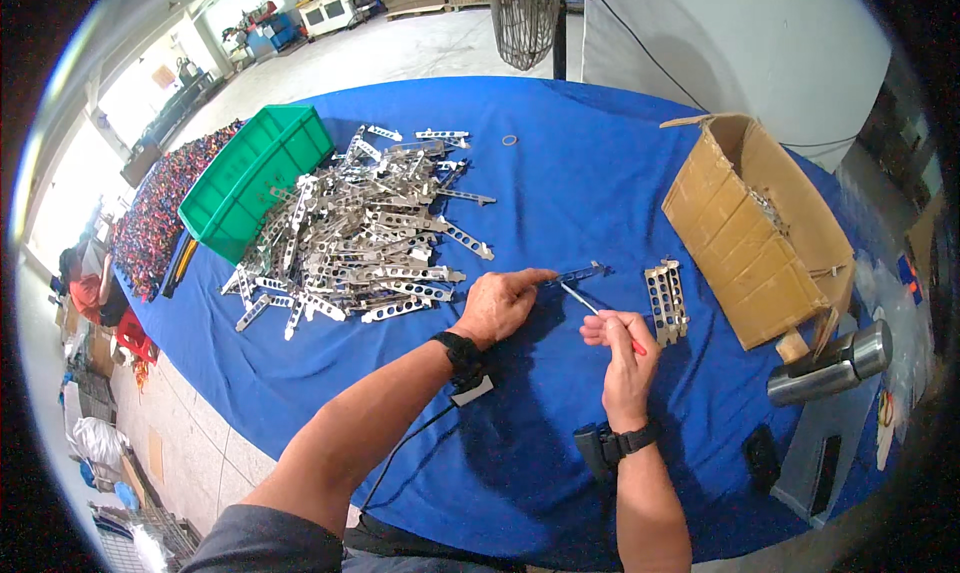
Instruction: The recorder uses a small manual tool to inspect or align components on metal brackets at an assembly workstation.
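My left hand (pixel 500 305) rests on the blue table cover and pinches one perforated metal bracket (pixel 582 272) flat against the cloth. My right hand (pixel 622 345) holds a thin tool with a red handle (pixel 600 315), its metal tip reaching toward the bracket. A large loose pile of the same silver brackets (pixel 360 235) lies to the left of my left hand. A small neat stack of brackets (pixel 666 300) stands just right of my right hand.
A green plastic bin (pixel 255 178) sits left of the pile. An open cardboard box (pixel 760 228) lies at the right, with a steel flask (pixel 830 365) and dark flat objects (pixel 762 458) below it. A fan (pixel 524 13) stands beyond the table. A rubber ring (pixel 510 141) lies far back.
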Tool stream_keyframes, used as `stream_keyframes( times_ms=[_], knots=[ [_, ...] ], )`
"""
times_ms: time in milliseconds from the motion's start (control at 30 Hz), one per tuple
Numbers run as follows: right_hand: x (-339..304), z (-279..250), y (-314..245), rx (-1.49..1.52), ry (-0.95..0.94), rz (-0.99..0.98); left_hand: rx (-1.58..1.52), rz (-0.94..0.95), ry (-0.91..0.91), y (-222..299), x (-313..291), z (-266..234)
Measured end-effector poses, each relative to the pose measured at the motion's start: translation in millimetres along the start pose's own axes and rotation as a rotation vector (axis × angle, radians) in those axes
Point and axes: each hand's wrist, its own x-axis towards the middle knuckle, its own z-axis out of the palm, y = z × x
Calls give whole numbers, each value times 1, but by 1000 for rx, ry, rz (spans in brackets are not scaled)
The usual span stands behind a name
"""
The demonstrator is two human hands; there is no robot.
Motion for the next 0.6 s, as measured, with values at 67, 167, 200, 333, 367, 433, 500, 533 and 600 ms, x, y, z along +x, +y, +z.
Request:
stream_keyframes(
  times_ms=[67, 167, 200, 333, 367, 433, 500, 533, 600],
  knots=[
    [1, 2, 0, 15, 16, -10, 4, -13, -12, 1, 1, 0],
    [1, 3, 2, 29, 43, -15, 23, -32, -22, -1, 1, 0],
    [2, 4, 3, 27, 54, -10, 13, -28, -20, -1, 1, 0],
    [0, 1, 0, 32, 8, -2, 14, -27, -18, 1, 1, -1],
    [1, -1, 1, 32, 13, 3, 13, -26, -17, 2, 1, -1],
    [1, 0, 3, 35, 19, 10, 25, -36, -23, 2, 0, -1],
    [2, 4, 2, 33, 62, -16, 26, -31, -23, 3, 0, -1],
    [1, 3, 2, 33, 62, -15, 26, -25, -22, 3, 0, -1],
    [1, 2, 1, 44, 13, -19, 18, 5, -9, 0, 0, 0]
  ],
)
